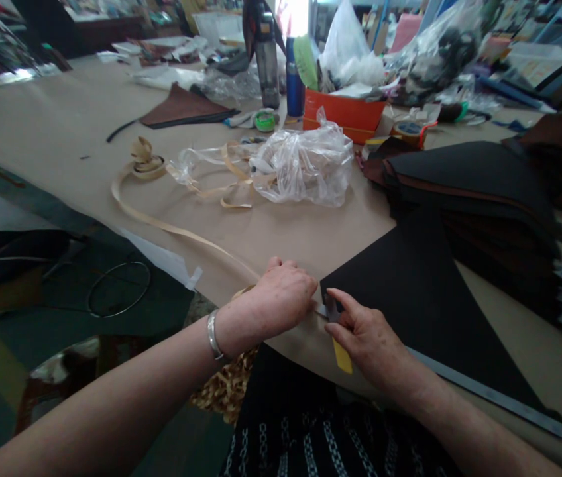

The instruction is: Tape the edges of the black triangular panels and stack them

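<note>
- Tape (171,228), the tan strip, runs from its loose coil (146,163) far up the table, across the brown paper cover (62,132), and disappears under my left hand (285,295) at the near edge.
- Left hand: fingers curled shut, pinching the tape end right at the corner of the black triangular sheet (425,311). The fingertips themselves are hidden under my knuckles, so I cannot tell how much strip they hold.
- Right hand (368,338): fingers closed on a small tool with a yellow handle (342,358); its grey tip sits by the sheet's corner, just beside my left hand. Whether it is a cutter or something else, I cannot tell.
- Black sheet lies flat in front of me, its point toward my hands, with a pale grey strip (484,391) along its near edge out to the right corner.
- Done, as I judge it: that near edge looks already taped along its full visible length, and my hands are at the end of the run.
- Left, as I judge it: the strip still leads unbroken back to the coil, so the end at the corner is not yet parted. The sheet's other two edges show bare black.
- Beyond it, a stack of dark sheets (480,185) waits, no tape visible on them.
- Further off sit a crumpled clear plastic bag (305,165) and an orange box (343,112).
</note>
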`<state>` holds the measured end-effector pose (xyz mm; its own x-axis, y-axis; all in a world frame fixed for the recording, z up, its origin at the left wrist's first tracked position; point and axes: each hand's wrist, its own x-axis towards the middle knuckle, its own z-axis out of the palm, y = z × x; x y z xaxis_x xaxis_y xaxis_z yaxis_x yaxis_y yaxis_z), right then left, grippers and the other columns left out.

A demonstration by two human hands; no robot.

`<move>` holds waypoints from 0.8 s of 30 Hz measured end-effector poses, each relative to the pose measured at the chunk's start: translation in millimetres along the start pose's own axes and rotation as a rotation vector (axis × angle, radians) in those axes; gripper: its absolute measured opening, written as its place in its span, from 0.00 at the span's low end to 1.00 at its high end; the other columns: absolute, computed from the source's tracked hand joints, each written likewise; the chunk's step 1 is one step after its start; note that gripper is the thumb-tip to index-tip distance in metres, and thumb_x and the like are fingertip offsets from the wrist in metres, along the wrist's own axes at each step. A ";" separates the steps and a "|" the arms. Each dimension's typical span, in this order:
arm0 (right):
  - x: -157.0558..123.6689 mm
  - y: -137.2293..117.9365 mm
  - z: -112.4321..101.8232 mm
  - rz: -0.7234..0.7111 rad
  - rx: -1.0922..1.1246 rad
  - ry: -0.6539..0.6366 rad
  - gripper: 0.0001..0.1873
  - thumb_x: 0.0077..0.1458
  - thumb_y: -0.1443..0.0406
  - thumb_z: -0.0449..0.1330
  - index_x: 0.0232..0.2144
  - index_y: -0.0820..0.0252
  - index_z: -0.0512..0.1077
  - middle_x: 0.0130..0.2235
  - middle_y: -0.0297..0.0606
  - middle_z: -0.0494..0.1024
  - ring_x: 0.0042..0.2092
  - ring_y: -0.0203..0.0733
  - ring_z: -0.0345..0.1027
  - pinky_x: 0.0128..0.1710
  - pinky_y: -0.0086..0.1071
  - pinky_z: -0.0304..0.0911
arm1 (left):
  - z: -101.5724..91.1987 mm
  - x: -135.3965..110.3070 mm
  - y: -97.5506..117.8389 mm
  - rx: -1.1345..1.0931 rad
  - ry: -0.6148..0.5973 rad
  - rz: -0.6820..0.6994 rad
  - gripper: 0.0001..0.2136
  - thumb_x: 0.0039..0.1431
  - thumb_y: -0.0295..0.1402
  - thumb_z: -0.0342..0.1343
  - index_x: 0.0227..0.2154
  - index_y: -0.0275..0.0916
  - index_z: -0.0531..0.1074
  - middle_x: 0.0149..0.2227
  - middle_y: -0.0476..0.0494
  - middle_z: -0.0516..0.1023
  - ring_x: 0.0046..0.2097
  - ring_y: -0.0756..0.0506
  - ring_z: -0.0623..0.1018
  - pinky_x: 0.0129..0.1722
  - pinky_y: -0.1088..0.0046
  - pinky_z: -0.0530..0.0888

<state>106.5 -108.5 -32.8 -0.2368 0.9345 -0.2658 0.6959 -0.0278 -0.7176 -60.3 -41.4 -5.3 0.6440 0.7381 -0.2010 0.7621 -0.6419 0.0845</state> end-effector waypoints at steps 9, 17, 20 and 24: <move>0.3 -4.3 6.1 -0.010 -0.232 -0.024 0.27 0.55 0.64 0.53 0.57 0.60 0.62 0.27 0.37 0.76 0.31 0.43 0.71 0.31 0.34 0.61 | 5.2 1.8 -4.5 -0.019 0.006 0.011 0.06 0.51 0.33 0.56 0.22 0.41 0.74 0.26 0.42 0.77 0.33 0.40 0.73 0.33 0.63 0.60; -1.8 -9.9 8.8 -0.008 -0.391 -0.029 0.24 0.57 0.65 0.51 0.57 0.58 0.61 0.34 0.42 0.79 0.36 0.46 0.74 0.33 0.34 0.63 | -1.3 -4.3 3.4 -0.098 -0.011 0.055 0.07 0.53 0.29 0.54 0.22 0.38 0.74 0.27 0.40 0.78 0.32 0.42 0.73 0.34 0.63 0.62; -4.4 -1.6 14.7 -0.034 -0.365 -0.026 0.24 0.56 0.68 0.48 0.56 0.58 0.63 0.32 0.41 0.80 0.34 0.47 0.75 0.30 0.33 0.63 | -18.2 -17.3 18.8 -0.092 -0.037 0.105 0.05 0.53 0.30 0.55 0.24 0.40 0.75 0.26 0.46 0.78 0.28 0.47 0.73 0.31 0.69 0.64; 4.7 11.9 24.2 -0.117 -0.226 -0.036 0.27 0.53 0.70 0.47 0.56 0.57 0.65 0.32 0.41 0.80 0.33 0.47 0.75 0.29 0.31 0.63 | -27.7 -33.7 30.1 -0.363 -0.020 0.165 0.05 0.57 0.33 0.55 0.30 0.43 0.76 0.29 0.54 0.78 0.26 0.55 0.71 0.27 0.81 0.64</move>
<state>97.3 -113.0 -58.2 -0.3461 0.9131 -0.2154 0.7952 0.1637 -0.5838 -57.3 -79.8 31.1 0.7612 0.6247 -0.1742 0.6246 -0.6338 0.4563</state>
